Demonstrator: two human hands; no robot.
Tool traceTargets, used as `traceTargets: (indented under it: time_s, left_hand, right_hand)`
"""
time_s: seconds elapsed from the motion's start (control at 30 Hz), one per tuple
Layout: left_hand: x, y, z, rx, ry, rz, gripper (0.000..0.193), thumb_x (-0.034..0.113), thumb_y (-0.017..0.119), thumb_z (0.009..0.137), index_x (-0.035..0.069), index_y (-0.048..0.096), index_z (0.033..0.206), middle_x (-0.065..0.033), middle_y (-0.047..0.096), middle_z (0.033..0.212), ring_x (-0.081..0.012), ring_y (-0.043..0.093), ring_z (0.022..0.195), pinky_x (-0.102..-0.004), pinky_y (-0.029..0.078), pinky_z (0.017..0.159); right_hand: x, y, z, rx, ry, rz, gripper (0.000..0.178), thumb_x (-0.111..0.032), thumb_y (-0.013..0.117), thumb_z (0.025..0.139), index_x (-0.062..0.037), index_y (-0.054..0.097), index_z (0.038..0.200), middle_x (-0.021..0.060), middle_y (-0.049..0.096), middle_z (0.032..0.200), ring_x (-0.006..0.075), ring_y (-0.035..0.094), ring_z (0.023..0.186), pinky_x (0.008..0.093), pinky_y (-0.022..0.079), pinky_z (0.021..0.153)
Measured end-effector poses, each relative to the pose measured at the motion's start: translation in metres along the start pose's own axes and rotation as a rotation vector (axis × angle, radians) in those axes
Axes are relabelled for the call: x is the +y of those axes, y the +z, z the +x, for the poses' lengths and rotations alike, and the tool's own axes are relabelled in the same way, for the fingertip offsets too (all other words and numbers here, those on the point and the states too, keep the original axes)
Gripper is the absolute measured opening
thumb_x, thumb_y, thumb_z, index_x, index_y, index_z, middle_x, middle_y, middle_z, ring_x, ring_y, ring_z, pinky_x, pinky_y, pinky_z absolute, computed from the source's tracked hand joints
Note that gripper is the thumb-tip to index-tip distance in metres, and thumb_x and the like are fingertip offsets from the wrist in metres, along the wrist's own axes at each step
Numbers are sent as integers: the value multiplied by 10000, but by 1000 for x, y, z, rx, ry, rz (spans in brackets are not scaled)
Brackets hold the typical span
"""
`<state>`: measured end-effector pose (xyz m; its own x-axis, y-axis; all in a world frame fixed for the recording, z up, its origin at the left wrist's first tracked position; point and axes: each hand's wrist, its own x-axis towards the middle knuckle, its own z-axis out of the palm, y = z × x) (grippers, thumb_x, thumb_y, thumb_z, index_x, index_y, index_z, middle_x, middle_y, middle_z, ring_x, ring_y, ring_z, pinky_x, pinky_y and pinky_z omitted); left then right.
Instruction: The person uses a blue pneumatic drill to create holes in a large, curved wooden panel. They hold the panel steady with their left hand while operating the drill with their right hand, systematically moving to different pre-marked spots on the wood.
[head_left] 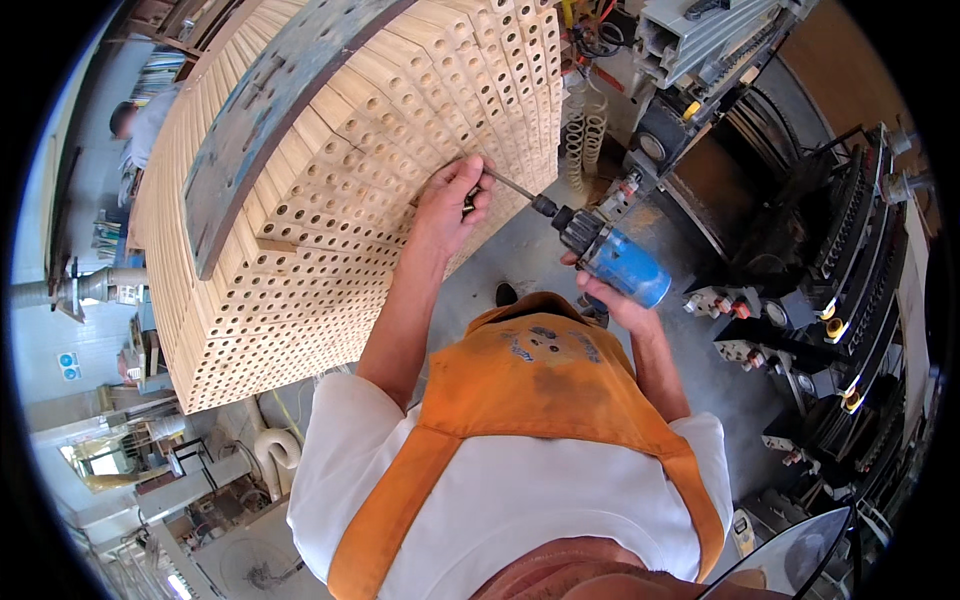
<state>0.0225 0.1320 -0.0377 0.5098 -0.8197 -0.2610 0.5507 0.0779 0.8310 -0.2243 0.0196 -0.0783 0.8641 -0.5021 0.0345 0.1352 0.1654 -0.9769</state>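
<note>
My right hand [628,308] is wrapped round the handle of a blue cordless drill [628,266], whose grip is mostly hidden under the body. A long thin bit [515,186] runs from its chuck toward the upper left. At the bit's tip my left hand [455,200] is closed, thumb and fingers pinched together. Something small and dark shows between those fingers, too small to name. Just beyond the left hand rises a big stack of pale wooden pieces [330,200], its face covered with rows of round holes. Many of the holes look dark-rimmed.
A worn dark curved board [270,120] lies on top of the stack. Black machinery with gauges [800,310] stands to the right, beside a coiled air hose [585,130]. Another person [145,135] is at the far left. Grey floor [540,260] lies below the drill.
</note>
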Motion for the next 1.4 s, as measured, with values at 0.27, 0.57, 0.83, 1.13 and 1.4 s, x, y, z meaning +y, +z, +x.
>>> traceTargets:
  time_s: [0.27,0.57,0.83,1.13,1.4]
  left_hand:
    - [4,13,4,38,25,-25,231,249,548,964,41,568,1063,10,520,773,-74,472,621,-185,353,471]
    - [4,17,16,-44,43,-371,306,262,504,978,37,538,1182,-8,524,820,-95,472,668,-192,342,447]
    - [-45,-1,-5,-4,-249,-274,259,186,497,947,-12,510,1113,-23,537,840,-81,468,633,-177,347,423]
    - [-50,-3,-19,-37,-260,-184,269,238,527,966,18,542,1121,-9,536,845,-65,476,640,-166,329,423]
    - [-12,-1,-5,22,-6,-337,219,251,567,950,68,558,1071,-17,525,859,-77,467,658,-175,336,443]
  right_hand:
    - [0,4,-1,-26,26,-71,344,-82,656,874,-74,583,1210,24,657,1074,120,585,941,278,475,804]
    - [-3,43,25,102,26,-6,259,-128,660,877,-63,634,1126,21,669,998,81,572,802,242,470,703]
    - [-3,40,26,112,8,-307,310,-102,705,833,-81,631,1132,70,678,1016,167,638,897,304,496,799]
    - [-3,40,30,134,-56,-281,305,-110,713,826,-84,630,1119,84,672,1006,190,640,879,310,508,760]
    - [-11,23,18,29,-340,-513,305,-124,713,835,-14,619,1104,73,680,998,162,642,891,305,512,782]
